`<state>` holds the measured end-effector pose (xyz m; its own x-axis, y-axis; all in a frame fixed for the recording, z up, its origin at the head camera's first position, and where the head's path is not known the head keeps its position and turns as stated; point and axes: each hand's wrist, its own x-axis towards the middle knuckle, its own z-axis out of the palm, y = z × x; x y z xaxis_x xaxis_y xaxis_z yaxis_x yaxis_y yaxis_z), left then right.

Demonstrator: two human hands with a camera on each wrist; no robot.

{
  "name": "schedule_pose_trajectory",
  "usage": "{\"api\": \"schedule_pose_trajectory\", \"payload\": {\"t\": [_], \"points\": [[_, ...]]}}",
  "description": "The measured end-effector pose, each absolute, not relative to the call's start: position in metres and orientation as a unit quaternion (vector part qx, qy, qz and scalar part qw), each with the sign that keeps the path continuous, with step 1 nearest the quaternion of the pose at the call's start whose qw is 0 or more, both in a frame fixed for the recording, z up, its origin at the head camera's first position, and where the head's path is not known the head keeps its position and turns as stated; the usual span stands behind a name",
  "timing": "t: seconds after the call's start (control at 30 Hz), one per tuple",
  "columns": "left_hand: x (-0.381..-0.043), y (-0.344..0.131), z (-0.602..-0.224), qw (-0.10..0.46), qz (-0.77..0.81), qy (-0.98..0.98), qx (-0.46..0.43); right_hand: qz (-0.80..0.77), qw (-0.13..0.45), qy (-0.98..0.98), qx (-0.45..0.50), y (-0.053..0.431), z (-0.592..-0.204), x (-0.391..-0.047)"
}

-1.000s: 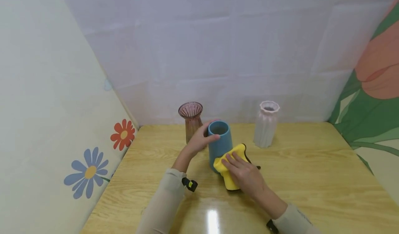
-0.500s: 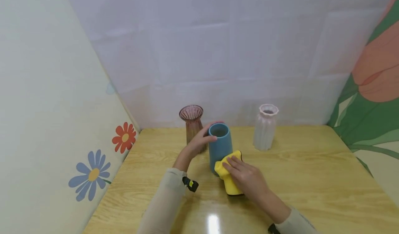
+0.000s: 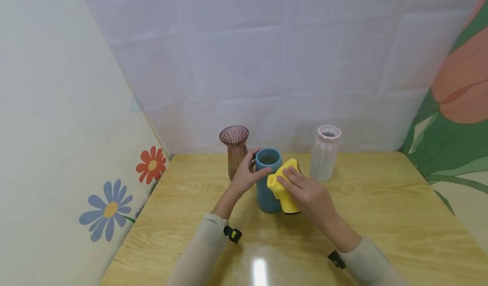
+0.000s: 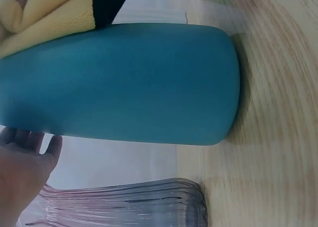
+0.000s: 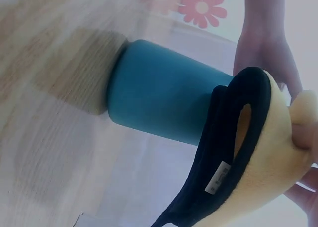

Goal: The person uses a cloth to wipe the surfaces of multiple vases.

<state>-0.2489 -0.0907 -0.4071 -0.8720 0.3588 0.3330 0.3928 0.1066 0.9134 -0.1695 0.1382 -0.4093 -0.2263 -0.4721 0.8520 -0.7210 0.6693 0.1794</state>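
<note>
I count three vases [image 3: 265, 195] (only one blue) and one cloth [image 3: 285, 198].

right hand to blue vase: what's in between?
A yellow, dark-edged cloth, bunched between the right hand and the blue vase. Shows in the head and right wrist views.

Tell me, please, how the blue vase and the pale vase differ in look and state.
The blue vase is smooth-sided; the pale vase is ribbed. The blue vase is plain-rimmed, the pale vase scallop-edged. The left hand grips the blue vase, while the pale vase stands untouched. Both are open-topped and taller than wide.
</note>
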Motion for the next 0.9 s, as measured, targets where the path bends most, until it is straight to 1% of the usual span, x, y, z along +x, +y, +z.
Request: {"api": "schedule_pose_trajectory", "payload": {"t": [0.13,0.33,0.53,0.7,0.9], "points": [[-0.250,-0.091,-0.406,0.012,-0.610,-0.752,-0.248,0.122,0.480,-0.777,0.388,0.135,-0.413,-0.177],[-0.252,-0.091,-0.404,0.001,-0.601,-0.756,-0.258,0.130,0.487,-0.772,0.388,0.130,-0.419,-0.181],[-0.255,-0.091,-0.400,0.002,-0.582,-0.769,-0.263,0.144,0.478,-0.774,0.390,0.125,-0.422,-0.179],[-0.255,-0.091,-0.396,-0.007,-0.581,-0.771,-0.262,0.141,0.479,-0.777,0.383,0.122,-0.427,-0.177],[-0.255,-0.092,-0.392,-0.020,-0.575,-0.775,-0.260,0.149,0.462,-0.790,0.374,0.120,-0.434,-0.175]]}}
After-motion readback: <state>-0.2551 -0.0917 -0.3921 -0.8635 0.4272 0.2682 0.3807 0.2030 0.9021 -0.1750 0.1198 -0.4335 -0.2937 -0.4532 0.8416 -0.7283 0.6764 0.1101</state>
